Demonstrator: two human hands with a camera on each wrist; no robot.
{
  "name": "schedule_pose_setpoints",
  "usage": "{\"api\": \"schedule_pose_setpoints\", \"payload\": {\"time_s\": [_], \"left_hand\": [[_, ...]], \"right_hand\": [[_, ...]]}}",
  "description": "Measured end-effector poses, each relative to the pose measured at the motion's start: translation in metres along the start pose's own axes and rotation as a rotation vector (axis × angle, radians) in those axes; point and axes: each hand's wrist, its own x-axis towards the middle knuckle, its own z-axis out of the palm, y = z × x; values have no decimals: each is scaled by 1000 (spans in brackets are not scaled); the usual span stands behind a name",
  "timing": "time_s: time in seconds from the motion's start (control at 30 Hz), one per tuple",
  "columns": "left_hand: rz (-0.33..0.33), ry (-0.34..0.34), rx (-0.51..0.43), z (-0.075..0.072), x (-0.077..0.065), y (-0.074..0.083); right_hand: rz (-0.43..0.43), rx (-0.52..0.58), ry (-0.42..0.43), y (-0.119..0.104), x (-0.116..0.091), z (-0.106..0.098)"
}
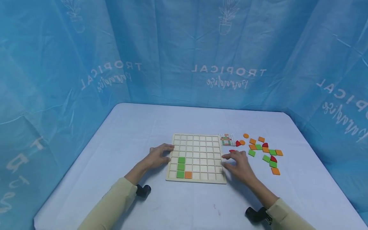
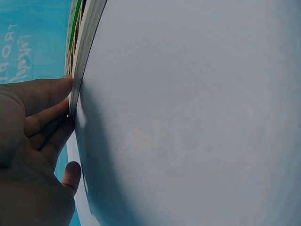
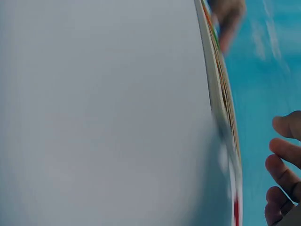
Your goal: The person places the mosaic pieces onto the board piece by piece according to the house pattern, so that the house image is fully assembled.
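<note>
The white table [image 1: 141,124] bears a pale gridded board [image 1: 203,153], lower centre; the left hand [image 1: 156,156], fingers parted, touches its left edge; the right hand [image 1: 240,164], fingers spread, hangs beside its right.

Head view high, forward and down, wrist views low, close, edge-on, board [image 1: 203,162] common to all.

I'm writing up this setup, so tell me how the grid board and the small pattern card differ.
The grid board is far larger than the pattern card. Most of the board's cells are bare, with only three green tiles and one orange tile in them, while the card bears a coloured design that includes green and orange. Both carry a grid and rest on the white table.
</note>
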Motion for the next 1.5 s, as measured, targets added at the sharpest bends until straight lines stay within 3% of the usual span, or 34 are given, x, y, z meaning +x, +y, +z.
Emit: {"api": "schedule_pose_setpoints", "payload": {"time_s": [0.27,0.53,0.83,1.1,1.5], "left_hand": [[-14,0,0,0,1,1],[-27,1,-9,0,-1,2],[-19,-3,-18,0,0,1],[3,-3,-14,1,0,0],[-40,-22,-89,2,0,4]], "right_hand": [[181,-141,66,62,-30,-67],[360,-246,49,91,-54,-100],[450,-305,22,106,-62,-105],[450,-318,10,111,-65,-104],[431,-316,-33,111,-68,-105]]}}
